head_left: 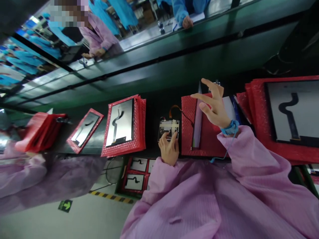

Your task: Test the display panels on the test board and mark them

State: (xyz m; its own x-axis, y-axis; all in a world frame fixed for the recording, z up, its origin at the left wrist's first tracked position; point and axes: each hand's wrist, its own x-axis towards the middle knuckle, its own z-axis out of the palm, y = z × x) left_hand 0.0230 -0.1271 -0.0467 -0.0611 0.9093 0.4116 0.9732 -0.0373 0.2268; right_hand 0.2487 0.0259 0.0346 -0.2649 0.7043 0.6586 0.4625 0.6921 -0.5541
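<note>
My left hand (168,150) lies over the lower part of a small circuit board (169,124) with pale tape strips, its fingers and thumb gripping it. An orange-brown flex cable (176,107) runs from the board's top towards the right. My right hand (212,108), with a blue wrist strap (229,128), is raised with its fingers spread. Below those fingers a narrow display panel (197,127) reflects purple and rests on a red bubble-wrap sleeve (186,141). I see nothing held in the right hand.
Left of the board, a display on stacked red sleeves (140,132) shows its flex cable. A smaller panel (86,130) lies further left. Another stack (258,109) stands at right. A crate (121,181) of panels sits below the bench. A co-worker's sleeve (27,167) is at left.
</note>
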